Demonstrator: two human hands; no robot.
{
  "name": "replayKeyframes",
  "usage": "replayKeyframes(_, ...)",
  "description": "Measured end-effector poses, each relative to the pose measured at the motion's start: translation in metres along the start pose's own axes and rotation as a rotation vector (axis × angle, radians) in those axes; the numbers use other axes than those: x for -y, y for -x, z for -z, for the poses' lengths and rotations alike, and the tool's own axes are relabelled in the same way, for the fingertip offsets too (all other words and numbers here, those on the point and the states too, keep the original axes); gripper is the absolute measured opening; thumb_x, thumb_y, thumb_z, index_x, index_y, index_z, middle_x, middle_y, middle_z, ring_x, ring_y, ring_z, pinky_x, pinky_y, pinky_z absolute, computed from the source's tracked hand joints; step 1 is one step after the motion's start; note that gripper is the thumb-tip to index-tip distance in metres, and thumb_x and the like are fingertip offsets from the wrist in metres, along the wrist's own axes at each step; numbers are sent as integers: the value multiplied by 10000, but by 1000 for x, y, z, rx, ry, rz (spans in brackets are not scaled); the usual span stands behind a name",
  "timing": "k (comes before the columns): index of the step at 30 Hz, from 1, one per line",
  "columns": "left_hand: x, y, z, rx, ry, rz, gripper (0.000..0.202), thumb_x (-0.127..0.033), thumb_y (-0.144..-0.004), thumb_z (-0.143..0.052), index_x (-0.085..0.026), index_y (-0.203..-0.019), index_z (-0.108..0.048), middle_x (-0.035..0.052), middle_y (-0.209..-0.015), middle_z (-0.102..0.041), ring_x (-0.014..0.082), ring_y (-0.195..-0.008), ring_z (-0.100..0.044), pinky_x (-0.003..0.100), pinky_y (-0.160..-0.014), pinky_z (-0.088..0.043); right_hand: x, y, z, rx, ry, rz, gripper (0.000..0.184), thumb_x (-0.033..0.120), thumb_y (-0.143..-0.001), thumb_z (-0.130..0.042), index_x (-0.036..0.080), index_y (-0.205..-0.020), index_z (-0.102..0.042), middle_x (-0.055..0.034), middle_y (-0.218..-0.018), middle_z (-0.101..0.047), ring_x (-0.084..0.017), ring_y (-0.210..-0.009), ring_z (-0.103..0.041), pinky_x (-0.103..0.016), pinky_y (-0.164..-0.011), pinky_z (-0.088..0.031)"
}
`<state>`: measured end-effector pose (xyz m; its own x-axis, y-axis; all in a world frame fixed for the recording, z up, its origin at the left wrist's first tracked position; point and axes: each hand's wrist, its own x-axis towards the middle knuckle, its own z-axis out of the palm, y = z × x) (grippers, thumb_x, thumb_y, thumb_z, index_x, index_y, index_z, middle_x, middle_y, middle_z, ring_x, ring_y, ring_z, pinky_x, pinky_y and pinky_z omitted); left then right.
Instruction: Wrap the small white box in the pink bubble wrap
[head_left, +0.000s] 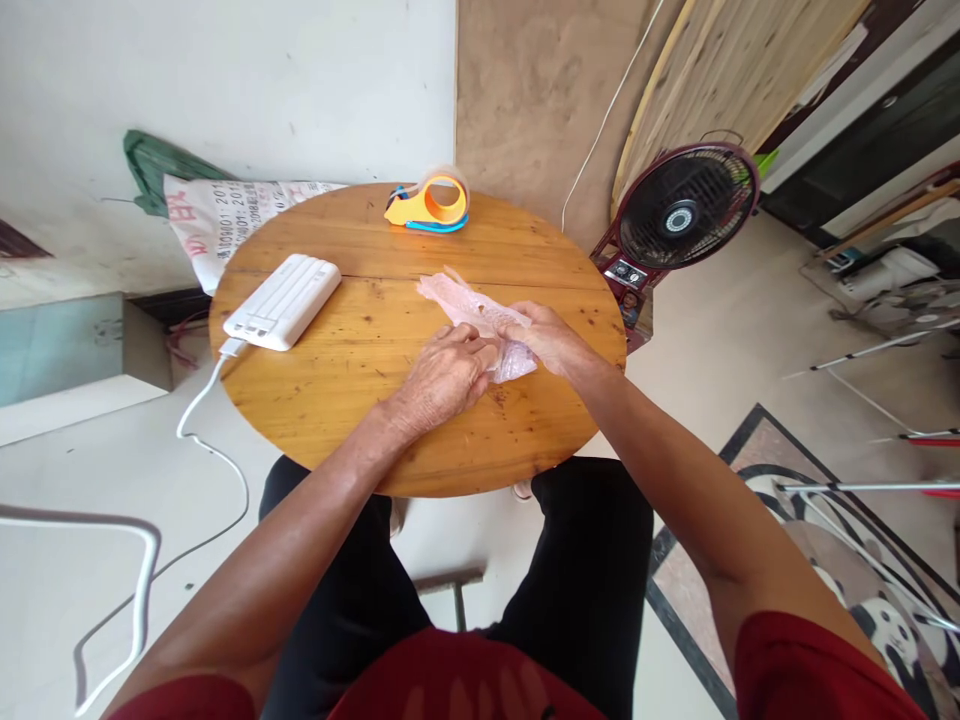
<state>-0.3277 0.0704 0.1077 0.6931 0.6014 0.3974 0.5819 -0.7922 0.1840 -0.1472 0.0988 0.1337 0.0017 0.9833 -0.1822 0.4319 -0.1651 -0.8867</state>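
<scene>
A crumpled piece of pink bubble wrap (pixel 454 293) lies over the middle of the round wooden table (pixel 360 400). My left hand (pixel 454 372) is closed, its curled fingers on the near left side of the wrap. On the right side, my right hand (pixel 546 335) grips the wrap between thumb and fingers. The two hands are close together, almost touching. Part of the wrap hangs below the fingers toward me. Whether anything is inside the wrap I cannot make out.
An orange and blue tape dispenser (pixel 429 205) stands at the table's far edge. To the left lies a white power bank (pixel 283 300) with a white cable (pixel 217 372) running off the edge. A dark red fan (pixel 679 215) stands right of the table.
</scene>
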Motion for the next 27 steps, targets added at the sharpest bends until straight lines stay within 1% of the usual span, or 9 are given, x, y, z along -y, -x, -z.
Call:
replayKeyframes(2, 0, 1, -2, -9, 1, -1, 149, -142, -840, -533, -166, -934, -646, 87, -1066, -721, 291, -1063, -547, 429, -897, -458, 6, 3, 1, -16, -16, -28, 192, 202, -774, -655, 201, -953, -587, -15, -847, -645, -146, -692, -607, -262, -576, -479)
replayKeyframes(4, 0, 2, -4, -21, 11, -10, 179, -133, -849, -522, -163, -965, -655, 95, -1114, -706, 280, -1053, -556, 425, -911, -464, 12, 4, -2, -48, -33, -65, 327, 167, -772, -641, 198, -1085, -552, -1, -810, -619, -128, -615, -571, -255, -529, -440)
replayKeyframes(6, -1, 3, -6, -53, 26, -7, 230, -123, -848, -519, -159, -1020, -668, 118, -1236, -652, 277, -1071, -563, 436, -942, -466, 17, 4, -5, -75, -40, -102, 467, 130, -757, -641, 191, -1200, -506, 25, -719, -585, -119, -533, -525, -252, -486, -400)
replayKeyframes(9, -2, 5, -8, -89, 58, 45, 297, -124, -841, -517, -170, -1084, -682, 147, -1305, -579, 289, -1095, -572, 452, -945, -481, 24, 4, -9, -83, -80, -137, 533, 79, -745, -620, 179, -1248, -475, 57, -599, -548, -117, -449, -483, -246, -445, -360)
replayKeyframes(12, -2, 6, -9, -90, 72, 73, 297, -140, -844, -512, -203, -1069, -695, 136, -1259, -580, 292, -1086, -567, 453, -912, -500, 30, 7, -10, -47, -132, -132, 422, 70, -746, -608, 187, -1143, -527, 53, -571, -567, -115, -432, -496, -239, -449, -373)
replayKeyframes(15, -3, 7, -8, -112, 78, 91, 324, -159, -841, -536, -238, -1120, -681, 125, -1275, -566, 307, -1134, -533, 474, -915, -496, 33, 10, -10, 14, -180, -106, 285, 88, -757, -617, 192, -1017, -565, 27, -594, -603, -121, -480, -539, -239, -478, -419)
replayKeyframes(17, -4, 8, -8, -111, 122, 106, 326, -166, -840, -542, -243, -1128, -676, 115, -1255, -570, 294, -1133, -531, 465, -923, -497, 35, 12, -11, 29, -222, -97, 277, 95, -753, -630, 196, -1004, -568, 17, -632, -622, -125, -520, -560, -244, -500, -452)
replayKeyframes(23, -9, 14, 1, -119, 184, 166, 198, -222, -808, -587, -216, -951, -724, 108, -1087, -574, 256, -977, -541, 416, -838, -512, 34, 20, -11, 26, -317, -94, 239, 86, -741, -591, 194, -951, -558, 9, -749, -630, -110, -590, -585, -266, -566, -513)
replayKeyframes(27, -12, 16, 10, -134, 264, 150, 281, -229, -910, -473, -169, -989, -736, 101, -966, -605, 224, -921, -558, 379, -848, -499, 33, 24, -9, 35, -387, -101, 217, 104, -740, -602, 202, -926, -547, -2, -757, -652, -141, -641, -630, -292, -599, -529)
